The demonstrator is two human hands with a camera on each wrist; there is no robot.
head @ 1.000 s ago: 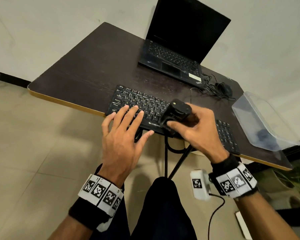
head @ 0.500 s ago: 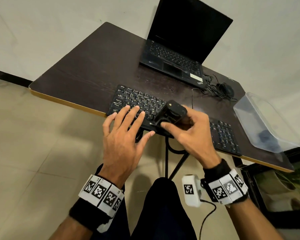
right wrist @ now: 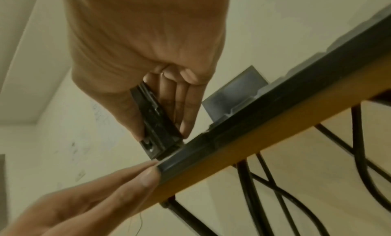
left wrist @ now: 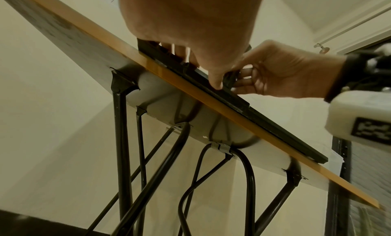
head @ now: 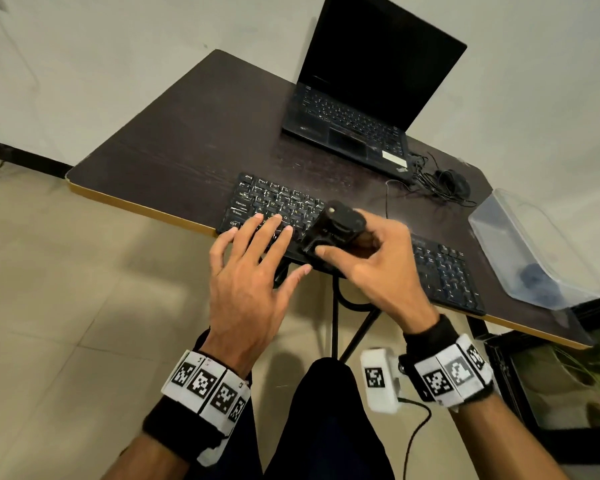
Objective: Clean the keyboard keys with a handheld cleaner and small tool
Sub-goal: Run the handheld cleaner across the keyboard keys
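Right hand (head: 378,268) has slid the gripped black handheld cleaner (head: 336,233) leftward along the keyboard (head: 274,206) at the table's (head: 187,140) near edge; left hand (head: 250,275) stays flat, fingers spread on keys.

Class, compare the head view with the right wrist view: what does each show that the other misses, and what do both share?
Only the head view shows the laptop, the mouse, the clear plastic container and the keyboard keys. Only the right wrist view shows the table's underside legs and the fingertips against the cleaner's lower end. Both show the right hand gripping the black handheld cleaner and the left hand at the keyboard's front edge.
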